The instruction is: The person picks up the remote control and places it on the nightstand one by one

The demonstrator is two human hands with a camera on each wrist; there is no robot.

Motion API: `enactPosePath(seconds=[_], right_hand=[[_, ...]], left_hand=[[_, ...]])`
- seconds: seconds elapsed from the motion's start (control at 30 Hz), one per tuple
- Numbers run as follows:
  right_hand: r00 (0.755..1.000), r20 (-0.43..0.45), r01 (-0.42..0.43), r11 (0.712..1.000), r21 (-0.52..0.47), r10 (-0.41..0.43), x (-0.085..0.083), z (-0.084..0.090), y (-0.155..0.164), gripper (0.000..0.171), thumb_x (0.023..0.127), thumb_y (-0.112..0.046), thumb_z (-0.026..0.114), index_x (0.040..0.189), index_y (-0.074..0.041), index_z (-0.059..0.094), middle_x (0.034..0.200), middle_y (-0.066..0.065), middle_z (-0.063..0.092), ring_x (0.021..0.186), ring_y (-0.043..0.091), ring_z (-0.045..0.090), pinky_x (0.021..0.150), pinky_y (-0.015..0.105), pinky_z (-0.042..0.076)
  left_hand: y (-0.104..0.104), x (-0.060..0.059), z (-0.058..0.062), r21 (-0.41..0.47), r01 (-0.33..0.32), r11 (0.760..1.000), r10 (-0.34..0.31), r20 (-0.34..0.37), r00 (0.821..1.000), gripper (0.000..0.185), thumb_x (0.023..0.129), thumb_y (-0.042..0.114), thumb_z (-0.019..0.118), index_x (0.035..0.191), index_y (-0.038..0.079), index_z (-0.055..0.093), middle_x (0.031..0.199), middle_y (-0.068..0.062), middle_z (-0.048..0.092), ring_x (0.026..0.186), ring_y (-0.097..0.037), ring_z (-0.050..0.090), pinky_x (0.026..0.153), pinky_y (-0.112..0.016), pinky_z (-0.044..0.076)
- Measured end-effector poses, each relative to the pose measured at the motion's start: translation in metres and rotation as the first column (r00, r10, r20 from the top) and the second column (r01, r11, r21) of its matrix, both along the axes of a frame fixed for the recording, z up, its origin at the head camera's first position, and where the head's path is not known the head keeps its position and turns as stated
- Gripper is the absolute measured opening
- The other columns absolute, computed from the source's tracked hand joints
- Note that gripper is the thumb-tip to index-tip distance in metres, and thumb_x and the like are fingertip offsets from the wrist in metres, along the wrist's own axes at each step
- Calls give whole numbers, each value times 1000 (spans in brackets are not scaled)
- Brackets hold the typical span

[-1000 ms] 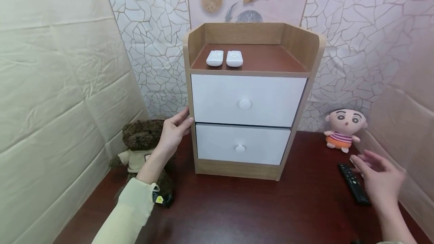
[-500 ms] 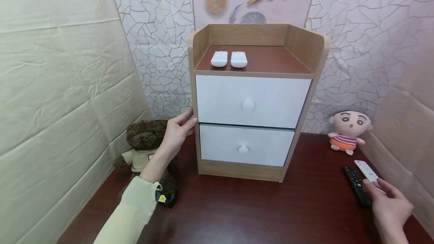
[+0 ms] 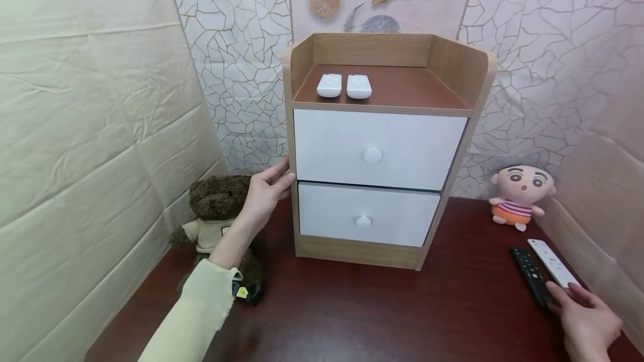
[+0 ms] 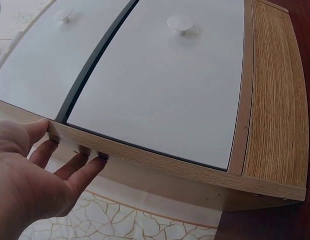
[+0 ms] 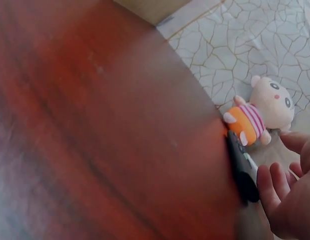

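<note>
- White remote (image 3: 552, 262) lies on the dark red table (image 3: 382, 306), far right, near the beige wall; black remote (image 3: 532, 282) just beside it on its left, roughly parallel.
- Right hand (image 3: 588, 325) at the near ends of both remotes; fingertips (image 3: 573, 290) touch or nearly touch the white one. Fingers loosely bent, nothing gripped. Wrist view confirms fingers (image 5: 275, 187) apart, next to the black remote (image 5: 242, 167).
- Left hand (image 3: 264, 191) flat against the left side of the wooden cabinet (image 3: 455, 66), fingers straight, thumb at the front edge; holds nothing.
- Cabinet: two white drawers, both closed; two small white remotes (image 3: 344, 85) side by side on top.
- Brown teddy bear (image 3: 216, 208) left of the cabinet; cartoon doll (image 3: 522, 191) right, beyond the remotes.
</note>
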State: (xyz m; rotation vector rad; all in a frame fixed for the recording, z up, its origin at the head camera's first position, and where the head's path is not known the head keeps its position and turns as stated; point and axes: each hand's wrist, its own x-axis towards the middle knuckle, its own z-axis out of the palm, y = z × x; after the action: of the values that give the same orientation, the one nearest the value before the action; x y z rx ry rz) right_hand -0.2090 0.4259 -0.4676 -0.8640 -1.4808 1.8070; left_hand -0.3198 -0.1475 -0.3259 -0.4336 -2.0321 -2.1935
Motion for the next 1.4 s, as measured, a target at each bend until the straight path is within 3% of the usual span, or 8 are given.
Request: enactPosePath(seconds=[0.57, 0.63, 0.77, 0.83, 0.93, 1.03, 1.2, 1.4], right_hand=[[985, 170, -5, 997, 76, -8, 1, -14, 1, 38, 86, -6, 81, 75, -38, 63, 77, -23, 55, 46, -8, 56, 43, 14, 49], [974, 226, -14, 993, 118, -13, 1, -16, 0, 35, 88, -10, 79, 82, -40, 63, 99, -9, 66, 46, -9, 55, 43, 14, 49], [935, 353, -39, 977, 211, -38, -1, -18, 0, 30, 91, -21, 77, 108, -41, 63, 140, 10, 46, 47, -16, 50, 45, 12, 46], [924, 380, -53, 972, 228, -39, -1, -19, 2, 33, 91, -24, 77, 116, -40, 62, 123, 4, 62, 47, -16, 49, 45, 11, 43], [914, 404, -68, 963, 262, -45, 0, -20, 2, 37, 91, -29, 77, 121, -45, 63, 120, 4, 65, 94, -1, 68, 88, 14, 49], [905, 422, -97, 943, 318, -50, 1, -21, 0, 31, 92, -30, 75, 122, -37, 70, 147, 18, 52, 147, 31, 33, 122, 36, 19], [875, 482, -166, 907, 388, -46, -1, -23, 0, 55, 94, -25, 71, 140, 3, 58, 159, 30, 31, 151, 45, 15, 124, 51, 5], [862, 504, -201, 881, 429, -49, -1, -24, 0, 62, 94, -23, 71, 143, 8, 50, 156, 33, 32, 150, 47, 15, 123, 53, 4]], left_hand=[[1, 2, 2, -12, -7, 1000, 7, 7, 1000, 55, 105, 9, 61, 157, 9, 42, 159, -10, 43, 141, -26, 48, 107, -49, 46], [1, 2, 2, -13, -10, 1000, 10, 8, 1000, 55, 105, 9, 61, 157, 9, 43, 158, -10, 43, 140, -26, 48, 107, -49, 46], [2, 3, 2, -17, -16, 1000, 16, 5, 1000, 55, 105, 10, 61, 157, 9, 43, 158, -9, 43, 140, -26, 48, 108, -50, 46], [2, 3, 2, -15, -16, 1000, 16, 2, 1000, 54, 105, 10, 61, 156, 10, 44, 158, -9, 44, 140, -26, 49, 108, -49, 46], [1, 3, 1, -15, -17, 1000, 17, 0, 1000, 53, 105, 10, 61, 156, 11, 45, 157, -8, 45, 139, -26, 50, 107, -48, 47], [1, 2, 0, -11, -19, 1000, 19, 0, 1000, 52, 105, 10, 61, 155, 12, 47, 157, -7, 46, 137, -25, 52, 106, -47, 48], [1, 2, 0, -12, -24, 1000, 24, -1, 1000, 52, 105, 10, 61, 155, 12, 46, 156, -8, 47, 137, -25, 52, 106, -46, 47], [1, 3, 1, -11, -10, 1000, 10, -5, 1000, 54, 105, 9, 61, 156, 10, 44, 157, -9, 45, 138, -26, 50, 107, -48, 47]])
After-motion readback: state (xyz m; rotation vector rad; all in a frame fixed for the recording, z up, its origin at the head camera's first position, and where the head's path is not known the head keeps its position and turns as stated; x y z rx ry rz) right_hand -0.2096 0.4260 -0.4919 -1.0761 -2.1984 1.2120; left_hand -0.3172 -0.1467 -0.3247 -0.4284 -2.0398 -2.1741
